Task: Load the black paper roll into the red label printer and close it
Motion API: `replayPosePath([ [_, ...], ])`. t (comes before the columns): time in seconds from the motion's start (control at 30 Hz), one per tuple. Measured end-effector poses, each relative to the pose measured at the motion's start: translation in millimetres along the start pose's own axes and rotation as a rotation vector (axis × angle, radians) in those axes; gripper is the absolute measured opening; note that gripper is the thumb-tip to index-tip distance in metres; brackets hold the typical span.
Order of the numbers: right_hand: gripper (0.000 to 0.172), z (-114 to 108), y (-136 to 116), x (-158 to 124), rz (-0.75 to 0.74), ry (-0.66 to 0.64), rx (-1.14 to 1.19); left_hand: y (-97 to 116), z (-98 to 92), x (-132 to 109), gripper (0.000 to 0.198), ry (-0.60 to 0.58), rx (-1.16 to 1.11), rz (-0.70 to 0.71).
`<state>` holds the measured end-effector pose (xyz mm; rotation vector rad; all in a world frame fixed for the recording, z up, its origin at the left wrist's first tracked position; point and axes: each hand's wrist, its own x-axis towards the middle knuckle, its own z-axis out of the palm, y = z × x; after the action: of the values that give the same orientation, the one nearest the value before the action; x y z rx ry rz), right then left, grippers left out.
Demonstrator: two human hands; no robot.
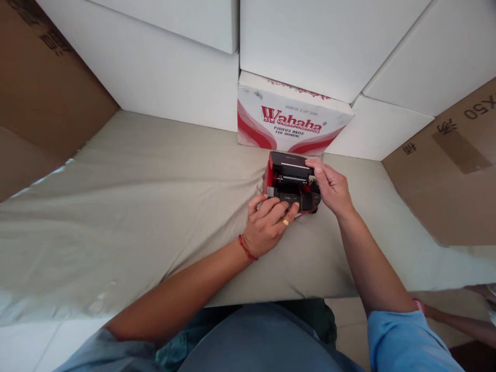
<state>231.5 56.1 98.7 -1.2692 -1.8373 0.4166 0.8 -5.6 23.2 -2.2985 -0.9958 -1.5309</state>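
Note:
On the cloth-covered table sits a small red-and-black device with a shiny metal rod across its open middle. My left hand grips its front edge, fingers curled over the black front part; a ring and a red wrist cord show on it. My right hand is closed around the device's right side, with a fingertip on the top edge near the back. Whatever lies under the right fingers is partly hidden. The exact kind of device cannot be made out.
Right behind the device stands a white-and-red Wahaba water carton. White boxes form a wall at the back. Brown cardboard boxes flank the table at left and right. Another person's forearm shows at the lower right. Wrinkled pale cloth covers the table.

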Motion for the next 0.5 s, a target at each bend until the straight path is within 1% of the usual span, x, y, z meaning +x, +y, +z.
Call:
replayPosePath([
  [0.1, 0.051, 0, 0, -5, -0.007, -0.018, -0.015, 1, 2.6, -3, 0.038, 0.024, -0.006, 0.01],
  [0.23, 0.048, -1, 2, -17, -0.033, -0.066, -0.063, 2, 3.0, -6, 0.048, -0.027, -0.063, -0.055],
  [0.3, 0.046, -1, 1, -26, -0.033, -0.101, -0.141, 3, 1.7, -4, 0.043, -0.021, -0.063, -0.052],
  [0.43, 0.045, 0, -6, -40, -0.051, -0.121, -0.314, 2, -0.6, 0, 0.021, 0.047, 0.01, 0.028],
  [0.5, 0.045, 1, -10, -43, -0.091, -0.125, -0.362, 2, -0.7, 0, 0.02, 0.053, 0.025, 0.03],
])
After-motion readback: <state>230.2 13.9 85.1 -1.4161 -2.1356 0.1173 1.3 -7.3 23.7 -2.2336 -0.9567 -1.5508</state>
